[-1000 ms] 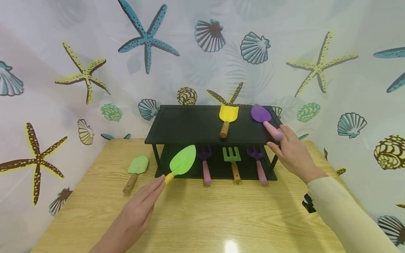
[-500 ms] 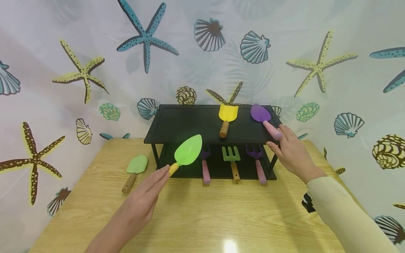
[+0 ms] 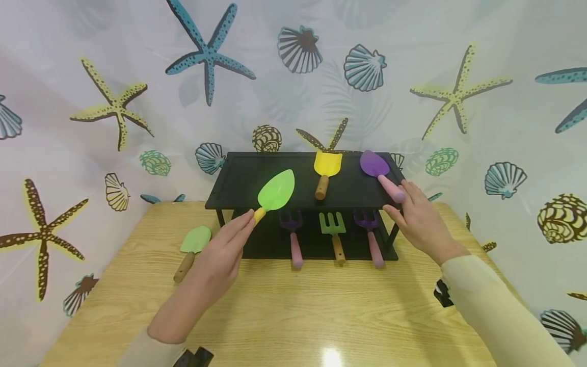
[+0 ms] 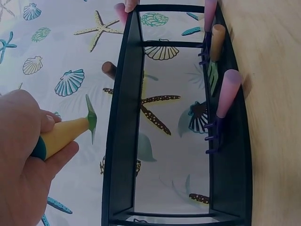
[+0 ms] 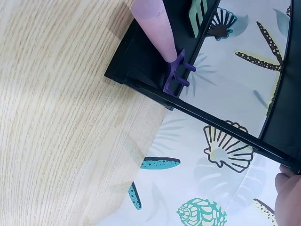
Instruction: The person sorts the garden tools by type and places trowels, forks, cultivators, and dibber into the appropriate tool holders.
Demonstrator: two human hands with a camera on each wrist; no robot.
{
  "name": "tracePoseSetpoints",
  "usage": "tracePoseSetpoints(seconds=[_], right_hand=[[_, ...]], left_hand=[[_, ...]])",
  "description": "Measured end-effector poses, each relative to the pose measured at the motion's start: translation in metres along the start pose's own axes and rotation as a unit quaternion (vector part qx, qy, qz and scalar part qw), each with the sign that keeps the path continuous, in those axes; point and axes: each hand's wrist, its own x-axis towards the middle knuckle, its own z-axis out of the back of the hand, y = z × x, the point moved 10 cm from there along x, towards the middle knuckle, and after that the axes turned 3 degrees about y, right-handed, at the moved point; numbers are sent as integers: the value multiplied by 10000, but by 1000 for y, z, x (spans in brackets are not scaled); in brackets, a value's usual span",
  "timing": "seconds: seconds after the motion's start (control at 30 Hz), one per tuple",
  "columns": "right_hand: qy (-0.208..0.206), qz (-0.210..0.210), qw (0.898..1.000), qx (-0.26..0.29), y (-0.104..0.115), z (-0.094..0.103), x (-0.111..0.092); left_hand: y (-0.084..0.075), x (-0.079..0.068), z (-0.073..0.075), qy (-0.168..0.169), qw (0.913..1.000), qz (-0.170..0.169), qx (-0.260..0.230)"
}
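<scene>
My left hand [image 3: 224, 250] grips the yellow handle [image 4: 66, 136] of a trowel with a bright green pointed blade [image 3: 277, 190]. The blade overlaps the upper board of a black two-tier shelf [image 3: 247, 171] in the head view; in the left wrist view it is apart from the shelf. My right hand [image 3: 419, 219] rests at the shelf's front right corner with fingers fairly straight. Beside its fingers lies a purple trowel [image 3: 374, 164] with a pink handle. A yellow shovel [image 3: 327, 164] with a wooden handle lies left of that, also on top.
On the lower tier lie a purple fork [image 3: 296, 250], a green fork [image 3: 338, 247] and another purple fork [image 3: 375, 247], handles toward me. A pale green trowel [image 3: 196, 238] lies left of the shelf on the wooden table [image 3: 293, 311]. Behind hangs a shell-patterned cloth [image 3: 293, 102].
My left hand has moved up, forward and right with the green trowel, whose blade now overlaps the upper board in the head view. The right hand stays at the shelf's corner.
</scene>
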Motion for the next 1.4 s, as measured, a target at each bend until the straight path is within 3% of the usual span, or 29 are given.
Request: tracePoseSetpoints(seconds=[0.33,0.6,0.9,1.1,1.4], right_hand=[[44,-50,10000,-42,0,0,0],[-7,6,10000,-43,0,0,0],[48,10,10000,3,3,3,0],[103,-50,9999,38,1,3,0],[130,-59,9999,70,0,2,1]], left_hand=[[21,34,-20,387,9981,465,136],[32,55,-32,303,9981,486,234],[42,69,-48,442,9964,571,445],[46,78,-60,691,9945,744,259],[53,82,-71,799,9919,952,243]])
